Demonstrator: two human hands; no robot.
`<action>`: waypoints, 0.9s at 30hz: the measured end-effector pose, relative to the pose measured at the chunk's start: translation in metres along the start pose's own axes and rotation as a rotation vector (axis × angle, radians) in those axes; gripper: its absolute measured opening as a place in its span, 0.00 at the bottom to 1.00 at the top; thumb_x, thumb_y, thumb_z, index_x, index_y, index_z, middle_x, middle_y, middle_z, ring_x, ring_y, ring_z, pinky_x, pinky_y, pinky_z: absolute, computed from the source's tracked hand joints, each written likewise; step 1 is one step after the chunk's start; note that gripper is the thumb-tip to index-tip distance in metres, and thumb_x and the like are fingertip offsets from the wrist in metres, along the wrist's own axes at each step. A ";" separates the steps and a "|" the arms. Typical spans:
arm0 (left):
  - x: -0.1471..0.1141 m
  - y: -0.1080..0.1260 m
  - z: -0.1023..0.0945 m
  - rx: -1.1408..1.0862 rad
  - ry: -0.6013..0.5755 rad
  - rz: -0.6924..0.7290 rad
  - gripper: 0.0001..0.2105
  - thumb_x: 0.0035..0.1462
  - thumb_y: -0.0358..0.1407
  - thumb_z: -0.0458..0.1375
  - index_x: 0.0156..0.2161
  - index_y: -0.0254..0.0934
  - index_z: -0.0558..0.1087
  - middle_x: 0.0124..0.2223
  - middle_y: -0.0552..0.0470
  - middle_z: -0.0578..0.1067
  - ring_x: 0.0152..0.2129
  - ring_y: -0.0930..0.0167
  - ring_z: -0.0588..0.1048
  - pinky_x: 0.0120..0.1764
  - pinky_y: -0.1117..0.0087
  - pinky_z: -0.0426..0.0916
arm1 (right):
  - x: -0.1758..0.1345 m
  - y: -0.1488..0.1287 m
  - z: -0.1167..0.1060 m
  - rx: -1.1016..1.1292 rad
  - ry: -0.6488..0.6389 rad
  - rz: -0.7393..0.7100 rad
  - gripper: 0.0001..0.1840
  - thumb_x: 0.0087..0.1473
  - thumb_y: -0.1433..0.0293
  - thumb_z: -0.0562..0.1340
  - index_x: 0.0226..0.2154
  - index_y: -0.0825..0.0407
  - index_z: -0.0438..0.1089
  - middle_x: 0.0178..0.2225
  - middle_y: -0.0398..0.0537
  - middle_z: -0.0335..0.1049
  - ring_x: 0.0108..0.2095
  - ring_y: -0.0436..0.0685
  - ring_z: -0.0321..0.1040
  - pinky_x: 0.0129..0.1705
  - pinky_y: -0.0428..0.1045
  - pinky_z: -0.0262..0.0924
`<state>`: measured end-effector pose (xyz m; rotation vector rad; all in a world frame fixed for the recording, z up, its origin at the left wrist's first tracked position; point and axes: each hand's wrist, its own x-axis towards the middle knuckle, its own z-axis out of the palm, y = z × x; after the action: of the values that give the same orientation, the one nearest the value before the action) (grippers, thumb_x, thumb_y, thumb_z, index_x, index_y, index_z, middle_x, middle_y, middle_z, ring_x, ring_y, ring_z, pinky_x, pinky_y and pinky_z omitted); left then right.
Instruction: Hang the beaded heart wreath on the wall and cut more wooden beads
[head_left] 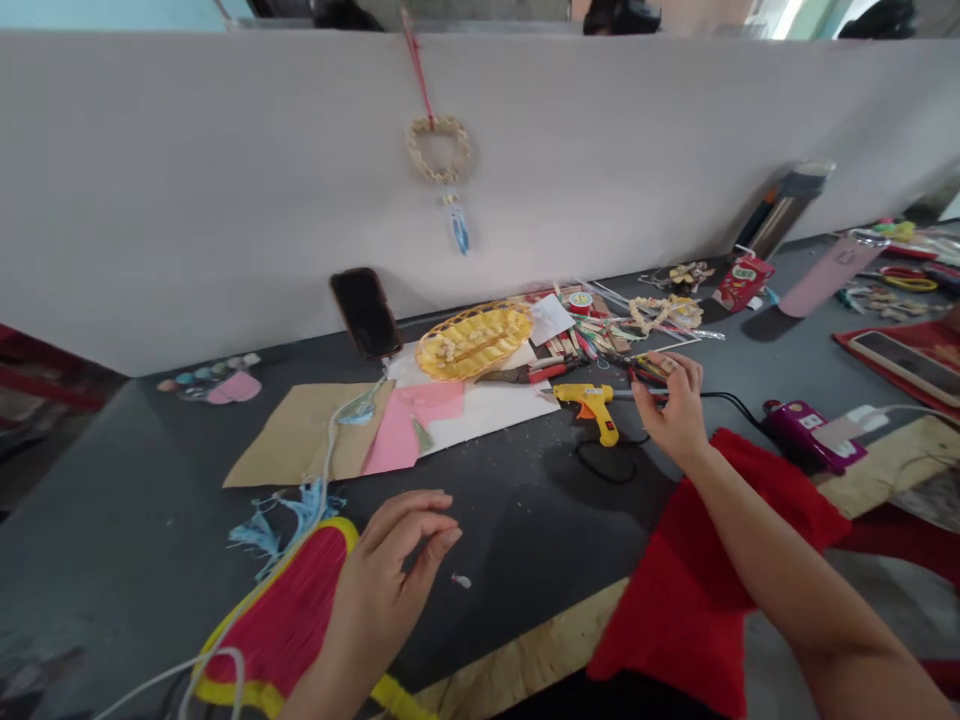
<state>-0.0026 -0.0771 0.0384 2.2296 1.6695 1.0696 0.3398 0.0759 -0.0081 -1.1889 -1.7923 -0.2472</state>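
Observation:
My left hand (394,565) is held over the near part of the grey table, its curved fingers apart from the thumb and nothing between them. Just left of it lies a dark pink piece with a yellow edge (289,605). My right hand (675,405) is at the pile of craft things, thumb and fingers closing around a dark-handled tool (637,367) whose kind I cannot make out. A yellow glue gun (592,405) lies left of that hand. Farther left are red-handled pliers (532,373).
A yellow woven basket (480,345) sits on white paper beside pink paper (405,420) and brown paper (300,430). A phone (366,310) leans on the partition, where a heart-shaped ornament (439,150) hangs. Red cloth (675,580), a purple power strip (814,437) and a pink bottle (831,272) are right.

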 end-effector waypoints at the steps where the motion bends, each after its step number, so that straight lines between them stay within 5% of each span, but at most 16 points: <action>1: 0.000 -0.001 0.000 0.024 0.000 0.039 0.05 0.59 0.34 0.57 0.32 0.41 0.73 0.38 0.51 0.77 0.38 0.69 0.76 0.41 0.68 0.71 | 0.001 0.001 0.000 0.000 -0.019 0.002 0.18 0.57 0.69 0.59 0.51 0.52 0.63 0.46 0.57 0.66 0.49 0.63 0.61 0.52 0.61 0.60; 8: 0.002 -0.005 0.008 0.093 -0.036 0.116 0.10 0.61 0.35 0.55 0.27 0.39 0.72 0.35 0.50 0.77 0.37 0.67 0.76 0.40 0.66 0.72 | -0.002 0.000 0.004 0.007 -0.284 0.010 0.12 0.60 0.65 0.56 0.44 0.52 0.69 0.42 0.54 0.74 0.46 0.62 0.68 0.50 0.57 0.62; 11: -0.005 -0.003 0.013 0.133 -0.103 0.077 0.11 0.60 0.36 0.57 0.26 0.39 0.72 0.38 0.49 0.78 0.39 0.65 0.77 0.43 0.63 0.72 | -0.006 -0.010 0.002 -0.087 -0.466 0.122 0.19 0.60 0.59 0.56 0.50 0.52 0.66 0.35 0.49 0.76 0.38 0.60 0.73 0.36 0.51 0.64; 16: -0.022 0.005 0.018 0.156 -0.262 0.053 0.06 0.60 0.35 0.56 0.35 0.41 0.75 0.44 0.48 0.78 0.46 0.62 0.74 0.48 0.58 0.69 | -0.011 -0.024 0.005 -0.276 -0.725 0.236 0.32 0.55 0.50 0.58 0.56 0.50 0.60 0.28 0.45 0.77 0.25 0.59 0.73 0.22 0.48 0.53; 27: -0.039 0.007 0.018 0.117 -0.282 0.076 0.06 0.60 0.31 0.54 0.40 0.40 0.74 0.47 0.46 0.77 0.49 0.62 0.73 0.50 0.56 0.68 | -0.014 -0.018 0.016 -0.113 -0.630 0.318 0.23 0.49 0.62 0.60 0.48 0.50 0.62 0.24 0.41 0.73 0.23 0.57 0.72 0.24 0.48 0.55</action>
<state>0.0096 -0.1089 0.0118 2.4004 1.5746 0.6465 0.3174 0.0677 -0.0221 -1.7448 -2.0885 0.2451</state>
